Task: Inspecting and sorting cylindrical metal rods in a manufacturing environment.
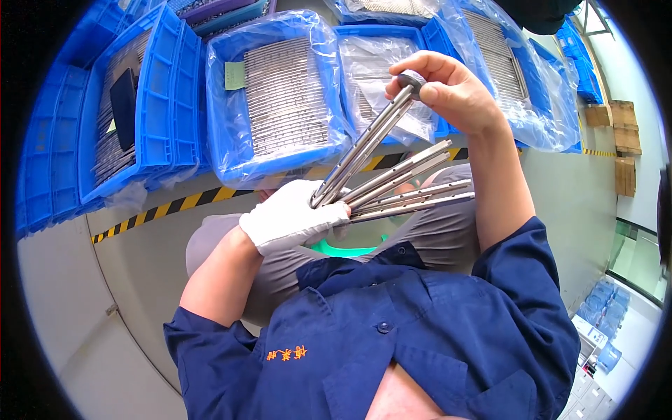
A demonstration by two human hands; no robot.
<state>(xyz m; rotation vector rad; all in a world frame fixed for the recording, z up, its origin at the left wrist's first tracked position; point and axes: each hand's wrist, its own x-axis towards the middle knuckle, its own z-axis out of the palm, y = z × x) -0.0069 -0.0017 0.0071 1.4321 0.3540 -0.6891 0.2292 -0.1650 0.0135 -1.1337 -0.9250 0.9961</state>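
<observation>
My left hand [287,218], in a white glove, is closed around a fanned bundle of several slim steel rods [402,175] with small holes along their sides. The rods point up and to the right above my lap. Between the thumb and fingers of my bare right hand [462,94] is a dark, knurled round piece [411,80], like a ring or knob. It sits at the upper end of one of the rods, which stands apart from the lower ones. Whether it is threaded on or just touching there cannot be made out.
A plastic-lined blue crate [231,164] with rows of rods and a green note [234,75] lies ahead. More blue crates stand left [155,105] and right [535,77]. A dark flat object [124,108] lies in the left one. Black-and-yellow tape [175,206] crosses the floor.
</observation>
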